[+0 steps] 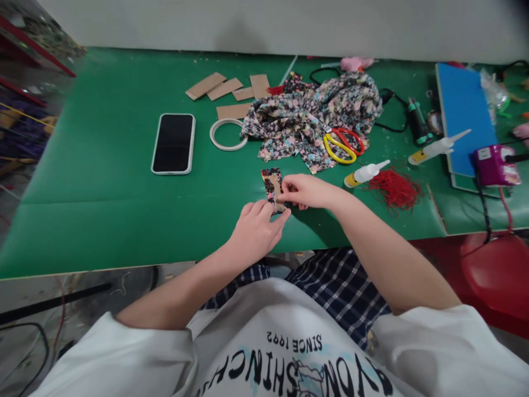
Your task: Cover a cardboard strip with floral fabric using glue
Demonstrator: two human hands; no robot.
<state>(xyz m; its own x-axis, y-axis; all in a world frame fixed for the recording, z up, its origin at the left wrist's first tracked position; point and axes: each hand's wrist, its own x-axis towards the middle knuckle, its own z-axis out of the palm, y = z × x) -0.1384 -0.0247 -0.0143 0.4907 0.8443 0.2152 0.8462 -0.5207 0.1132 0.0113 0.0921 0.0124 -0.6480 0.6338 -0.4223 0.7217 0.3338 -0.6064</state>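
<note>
A small cardboard piece point(277, 192) edged with dark floral fabric lies on the green table, close to its front edge. My left hand point(257, 227) grips the lower end of this piece, thumb along its near edge and fingers on top. From the right, my right hand point(306, 192) pinches at its side, with the fingertips over the brown middle. What exactly lies between those right fingertips is too small to make out. Just behind is a crumpled floral cloth point(289, 118), on which scissors point(341, 148) with one red and one yellow handle rest.
Left of the cloth are a tape roll point(215, 144), a phone point(173, 144) and several cardboard strips point(229, 112). Glue bottles point(363, 175) and red threads point(394, 189) lie to the right. Farther right are a blue board point(465, 110) and a purple device point(494, 165) with cords.
</note>
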